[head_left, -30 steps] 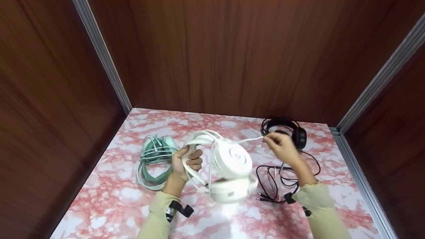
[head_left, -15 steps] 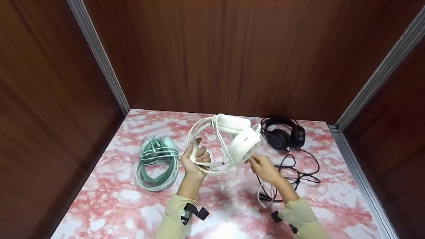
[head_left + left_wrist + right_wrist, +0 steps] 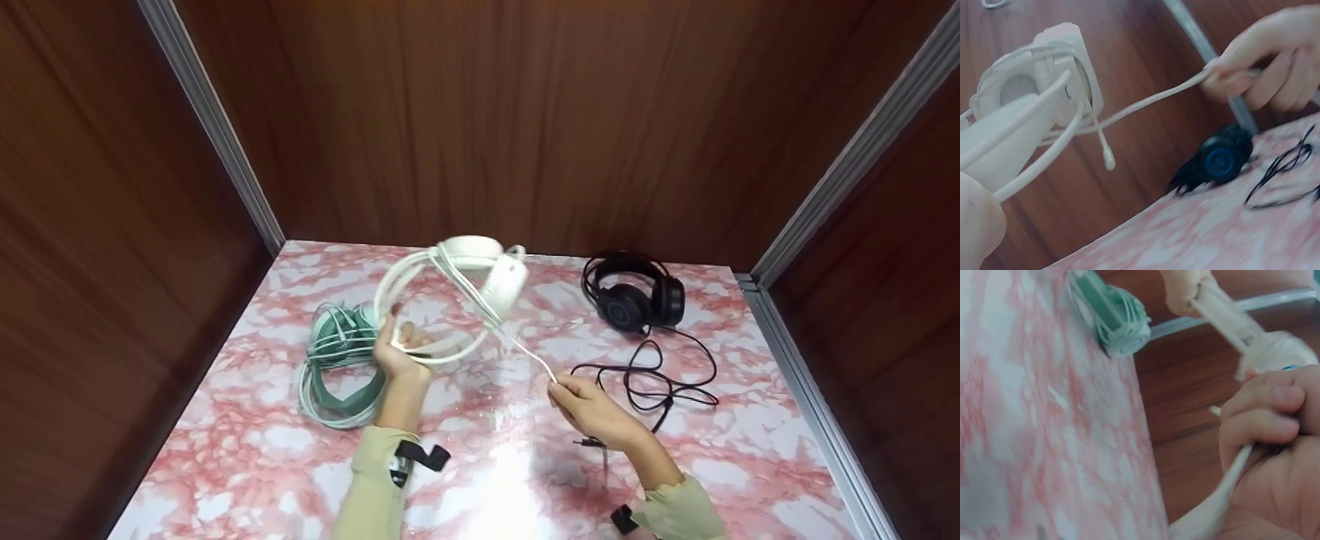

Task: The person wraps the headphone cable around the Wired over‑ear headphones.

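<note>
White over-ear headphones [image 3: 504,285] are held up above the table, their headband gripped by my left hand [image 3: 403,351]. A white cable [image 3: 531,352] is wound across the ear cups. Its free stretch runs down to my right hand [image 3: 592,411], which pinches it. In the left wrist view the cable [image 3: 1151,100] is stretched between the ear cups and the right fingers, and a short microphone stub [image 3: 1108,157] hangs beneath. The right wrist view shows the right fingers [image 3: 1261,427] curled round the cable, a pale length of it trailing below.
Green headphones [image 3: 341,375] wrapped in their own cable lie on the left, close to the left forearm. Black headphones [image 3: 634,300] sit at the back right, their black cable [image 3: 667,386] looping toward the right hand. Brown wooden panels [image 3: 480,120] enclose the pink marbled table [image 3: 247,450].
The white headphones turned over and moved left and back with my left hand. My right hand came down from the back right, passed under the ear cups, and now draws the cable toward the front right.
</note>
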The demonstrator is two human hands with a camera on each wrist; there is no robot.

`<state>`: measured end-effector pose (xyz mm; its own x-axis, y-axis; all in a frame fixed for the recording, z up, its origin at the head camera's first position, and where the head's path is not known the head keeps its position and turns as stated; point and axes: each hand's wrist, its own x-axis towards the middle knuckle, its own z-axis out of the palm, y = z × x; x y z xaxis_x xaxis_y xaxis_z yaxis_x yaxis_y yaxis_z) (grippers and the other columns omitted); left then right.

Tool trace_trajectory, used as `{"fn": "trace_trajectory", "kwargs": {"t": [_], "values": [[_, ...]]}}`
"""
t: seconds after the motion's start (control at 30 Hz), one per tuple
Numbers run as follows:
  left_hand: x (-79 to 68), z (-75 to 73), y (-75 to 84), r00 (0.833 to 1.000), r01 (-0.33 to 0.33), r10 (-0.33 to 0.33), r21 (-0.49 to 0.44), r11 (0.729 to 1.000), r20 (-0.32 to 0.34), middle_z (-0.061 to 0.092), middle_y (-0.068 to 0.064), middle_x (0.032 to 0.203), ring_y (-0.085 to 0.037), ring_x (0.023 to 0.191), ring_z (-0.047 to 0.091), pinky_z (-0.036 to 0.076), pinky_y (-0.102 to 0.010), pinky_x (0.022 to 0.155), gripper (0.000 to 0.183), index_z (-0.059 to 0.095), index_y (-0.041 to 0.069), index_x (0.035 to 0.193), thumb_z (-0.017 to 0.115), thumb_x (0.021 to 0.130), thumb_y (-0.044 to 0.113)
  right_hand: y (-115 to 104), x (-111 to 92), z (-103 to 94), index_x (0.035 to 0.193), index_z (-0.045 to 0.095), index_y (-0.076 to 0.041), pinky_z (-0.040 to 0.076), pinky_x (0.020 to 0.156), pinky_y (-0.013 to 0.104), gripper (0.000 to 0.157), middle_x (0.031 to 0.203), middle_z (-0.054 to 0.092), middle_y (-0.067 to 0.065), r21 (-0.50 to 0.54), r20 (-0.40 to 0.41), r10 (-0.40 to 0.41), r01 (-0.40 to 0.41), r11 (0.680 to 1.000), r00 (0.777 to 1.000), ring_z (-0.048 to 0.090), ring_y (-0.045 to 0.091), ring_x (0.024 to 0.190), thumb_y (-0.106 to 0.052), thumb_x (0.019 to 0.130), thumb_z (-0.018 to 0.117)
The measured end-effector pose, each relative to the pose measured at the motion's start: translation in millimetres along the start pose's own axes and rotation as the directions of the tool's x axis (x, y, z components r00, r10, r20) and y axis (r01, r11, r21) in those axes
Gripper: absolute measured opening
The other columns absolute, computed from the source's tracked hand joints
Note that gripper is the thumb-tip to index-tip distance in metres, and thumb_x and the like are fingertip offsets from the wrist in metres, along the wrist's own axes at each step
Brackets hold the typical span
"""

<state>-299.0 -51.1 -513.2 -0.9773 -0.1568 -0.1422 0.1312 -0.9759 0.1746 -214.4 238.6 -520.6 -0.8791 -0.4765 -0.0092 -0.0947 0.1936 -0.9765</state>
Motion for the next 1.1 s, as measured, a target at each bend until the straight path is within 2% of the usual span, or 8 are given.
{"fn": "trace_trajectory", "kwargs": {"t": [0.2, 0.3, 0.43, 0.53, 0.67, 0.77, 0.93, 1.1], "values": [[12.7, 3.2, 32.0, 0.990, -0.128, 0.127, -0.004, 0.992, -0.057, 0.029, 0.006, 0.050, -0.005, 0.036, 0.026, 0.022, -0.019, 0.035, 0.014, 0.049, 0.009, 0.096, 0.041, 0.101, 0.019, -29, -19, -0.5, 0.075, 0.047, 0.004, 0.028, 0.051, 0.021, 0.029, 0.063, 0.036, -0.005, -0.327, -0.015, -0.073, 0.064, 0.943, 0.997, 0.032, 0.004, 0.053, -0.006, 0.103, 0.045], [12.8, 5.2, 42.0, 0.989, -0.144, 0.143, -0.002, 0.990, -0.023, 0.026, 0.006, 0.050, -0.005, 0.036, 0.025, 0.022, -0.019, 0.035, 0.015, 0.049, 0.009, 0.103, 0.040, 0.103, 0.021, -48, -28, -0.7, 0.076, 0.048, 0.007, 0.029, 0.053, 0.022, 0.028, 0.064, 0.037, -0.004, -0.357, -0.012, -0.077, 0.068, 0.932, 0.997, 0.033, 0.004, 0.055, -0.003, 0.102, 0.045], [8.2, 11.2, 46.7, 0.975, -0.220, 0.220, 0.096, 0.971, 0.017, 0.026, 0.005, 0.054, -0.005, 0.038, 0.025, 0.024, -0.019, 0.036, 0.014, 0.051, 0.008, 0.098, 0.043, 0.102, 0.017, -56, -36, -5.8, 0.076, 0.049, 0.003, 0.029, 0.052, 0.021, 0.025, 0.065, 0.038, -0.004, -0.398, -0.021, -0.052, 0.040, 0.917, 0.998, 0.033, 0.004, 0.055, -0.004, 0.101, 0.047], [5.7, 16.8, 50.9, 0.937, -0.347, 0.346, 0.180, 0.920, 0.037, 0.027, 0.003, 0.057, -0.006, 0.040, 0.025, 0.025, -0.019, 0.037, 0.019, 0.049, 0.008, 0.083, 0.046, 0.101, 0.012, -53, -40, -11.5, 0.077, 0.050, -0.004, 0.029, 0.049, 0.021, 0.026, 0.065, 0.039, -0.005, -0.409, -0.003, -0.023, 0.020, 0.912, 1.000, 0.032, 0.004, 0.053, -0.009, 0.102, 0.048], [6.9, 24.7, 62.3, 0.842, -0.529, 0.536, 0.278, 0.802, 0.056, 0.028, 0.003, 0.058, -0.006, 0.043, 0.025, 0.025, -0.018, 0.039, 0.025, 0.044, 0.010, 0.074, 0.049, 0.098, 0.007, -57, -46, -18.3, 0.076, 0.050, -0.008, 0.031, 0.049, 0.021, 0.029, 0.064, 0.039, -0.007, -0.414, 0.032, -0.029, 0.040, 0.909, 0.999, 0.034, 0.004, 0.053, -0.019, 0.103, 0.047], [8.9, 29.9, 71.0, 0.789, -0.597, 0.610, 0.314, 0.738, 0.066, 0.029, 0.003, 0.058, -0.005, 0.044, 0.026, 0.025, -0.017, 0.039, 0.021, 0.045, 0.009, 0.077, 0.050, 0.096, 0.003, -65, -55, -23.9, 0.077, 0.051, -0.012, 0.033, 0.050, 0.022, 0.029, 0.065, 0.040, -0.008, -0.439, 0.032, -0.056, 0.065, 0.896, 0.998, 0.036, 0.004, 0.055, -0.022, 0.103, 0.048], [9.6, 31.7, 79.4, 0.759, -0.630, 0.646, 0.342, 0.698, 0.080, 0.032, 0.001, 0.059, -0.006, 0.043, 0.027, 0.027, -0.018, 0.037, 0.013, 0.050, 0.006, 0.084, 0.050, 0.095, -0.001, -75, -73, -36.7, 0.075, 0.049, -0.017, 0.036, 0.051, 0.024, 0.027, 0.066, 0.040, -0.011, -0.484, 0.016, -0.112, 0.106, 0.869, 0.994, 0.037, 0.002, 0.057, -0.017, 0.102, 0.050], [7.8, 29.6, 82.4, 0.744, -0.644, 0.659, 0.375, 0.666, 0.108, 0.030, 0.001, 0.059, -0.006, 0.043, 0.026, 0.027, -0.018, 0.037, 0.013, 0.052, 0.006, 0.084, 0.050, 0.095, 0.000, -76, -83, -45.9, 0.073, 0.045, -0.014, 0.031, 0.050, 0.023, 0.030, 0.065, 0.034, -0.010, -0.479, 0.011, -0.098, 0.092, 0.873, 0.995, 0.032, 0.002, 0.056, -0.015, 0.102, 0.049]]}}
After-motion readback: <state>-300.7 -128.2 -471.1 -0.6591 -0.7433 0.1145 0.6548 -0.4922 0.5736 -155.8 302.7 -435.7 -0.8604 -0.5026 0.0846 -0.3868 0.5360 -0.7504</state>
